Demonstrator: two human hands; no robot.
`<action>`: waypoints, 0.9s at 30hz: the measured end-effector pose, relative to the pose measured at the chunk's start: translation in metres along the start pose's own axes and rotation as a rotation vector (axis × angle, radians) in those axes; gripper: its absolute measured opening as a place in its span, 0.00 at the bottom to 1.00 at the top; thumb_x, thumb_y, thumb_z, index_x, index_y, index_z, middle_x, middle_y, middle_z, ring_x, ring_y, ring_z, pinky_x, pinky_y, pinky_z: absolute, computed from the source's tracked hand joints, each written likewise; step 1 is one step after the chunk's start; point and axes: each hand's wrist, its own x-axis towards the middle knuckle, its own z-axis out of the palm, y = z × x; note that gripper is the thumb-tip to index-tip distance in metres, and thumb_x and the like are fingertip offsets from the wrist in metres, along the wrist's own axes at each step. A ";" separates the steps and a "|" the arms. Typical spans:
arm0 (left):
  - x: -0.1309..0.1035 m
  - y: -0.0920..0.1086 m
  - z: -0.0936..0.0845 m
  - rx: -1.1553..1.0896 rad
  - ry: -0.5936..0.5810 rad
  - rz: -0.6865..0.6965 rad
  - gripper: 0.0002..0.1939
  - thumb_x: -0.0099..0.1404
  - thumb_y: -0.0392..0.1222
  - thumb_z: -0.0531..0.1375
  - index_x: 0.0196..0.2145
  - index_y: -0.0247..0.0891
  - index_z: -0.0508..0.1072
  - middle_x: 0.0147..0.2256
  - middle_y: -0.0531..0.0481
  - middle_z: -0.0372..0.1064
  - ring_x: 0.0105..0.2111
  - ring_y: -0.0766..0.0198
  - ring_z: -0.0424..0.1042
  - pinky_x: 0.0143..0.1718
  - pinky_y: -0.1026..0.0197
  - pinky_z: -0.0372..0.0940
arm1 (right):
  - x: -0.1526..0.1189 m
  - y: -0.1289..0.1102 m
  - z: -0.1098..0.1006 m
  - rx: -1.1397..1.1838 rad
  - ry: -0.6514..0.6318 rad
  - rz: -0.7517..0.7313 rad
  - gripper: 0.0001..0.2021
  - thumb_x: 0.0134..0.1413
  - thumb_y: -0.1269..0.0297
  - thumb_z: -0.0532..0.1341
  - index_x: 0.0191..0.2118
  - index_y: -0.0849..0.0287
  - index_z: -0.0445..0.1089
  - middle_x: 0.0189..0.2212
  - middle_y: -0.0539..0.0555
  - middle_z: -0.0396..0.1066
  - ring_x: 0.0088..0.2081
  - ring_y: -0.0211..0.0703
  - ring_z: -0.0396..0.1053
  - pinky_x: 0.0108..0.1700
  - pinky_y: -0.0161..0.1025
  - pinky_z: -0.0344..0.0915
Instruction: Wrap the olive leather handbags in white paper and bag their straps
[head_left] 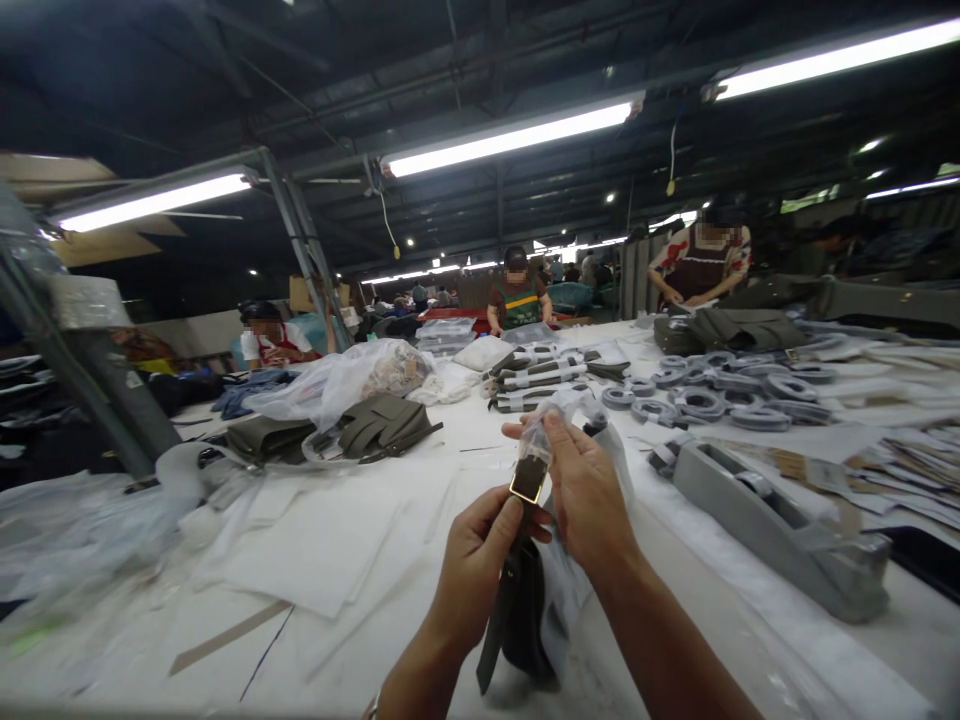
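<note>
Near the middle of the head view, a dark strap (530, 478) with a gold-coloured rectangular buckle is held between both hands. My left hand (484, 545) pinches the strap just below the buckle, thumb on top. My right hand (589, 480) is closed on thin clear plastic (536, 437) that covers the strap's upper end. Below the hands hangs a dark olive piece (525, 610), partly hidden by my left hand, with whitish wrapping (562, 600) beside it.
A grey tape dispenser (780, 530) stands at the right, near coiled grey straps (697, 400). White sheets (322, 540) and olive bags (382, 425) lie left. Wrapped strap bundles (540, 380) lie ahead. Three people work across the table (450, 435).
</note>
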 end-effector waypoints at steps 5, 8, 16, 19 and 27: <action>0.010 -0.009 0.002 -0.075 0.003 0.011 0.17 0.71 0.52 0.56 0.40 0.35 0.75 0.33 0.49 0.73 0.30 0.67 0.68 0.34 0.65 0.62 | -0.012 -0.001 -0.013 -0.081 -0.258 0.090 0.26 0.61 0.43 0.58 0.55 0.55 0.71 0.49 0.60 0.76 0.33 0.42 0.73 0.21 0.31 0.59; 0.011 -0.009 0.000 -0.076 -0.067 0.005 0.16 0.71 0.52 0.56 0.40 0.35 0.74 0.32 0.49 0.73 0.29 0.67 0.69 0.34 0.64 0.64 | -0.018 0.002 -0.018 -0.159 -0.285 0.096 0.24 0.62 0.44 0.58 0.53 0.56 0.72 0.48 0.60 0.76 0.32 0.41 0.73 0.19 0.30 0.54; 0.013 -0.009 0.002 0.076 -0.020 0.146 0.13 0.71 0.48 0.58 0.40 0.37 0.77 0.32 0.52 0.72 0.34 0.65 0.70 0.37 0.65 0.63 | -0.020 0.006 -0.005 -0.316 -0.075 -0.177 0.20 0.67 0.48 0.53 0.39 0.57 0.76 0.40 0.56 0.79 0.47 0.47 0.74 0.53 0.43 0.66; 0.006 -0.014 0.006 0.133 0.048 0.147 0.14 0.72 0.48 0.57 0.39 0.37 0.77 0.32 0.52 0.73 0.34 0.65 0.68 0.36 0.65 0.62 | -0.019 0.010 -0.005 -0.273 -0.080 -0.120 0.20 0.66 0.48 0.53 0.39 0.57 0.75 0.39 0.56 0.80 0.48 0.49 0.74 0.52 0.44 0.67; 0.003 -0.006 0.005 -0.029 0.015 0.079 0.14 0.71 0.50 0.57 0.44 0.37 0.75 0.32 0.51 0.73 0.32 0.65 0.70 0.37 0.64 0.64 | -0.015 -0.006 -0.005 -0.241 -0.241 0.155 0.21 0.61 0.45 0.58 0.44 0.57 0.76 0.45 0.58 0.78 0.21 0.33 0.64 0.17 0.29 0.51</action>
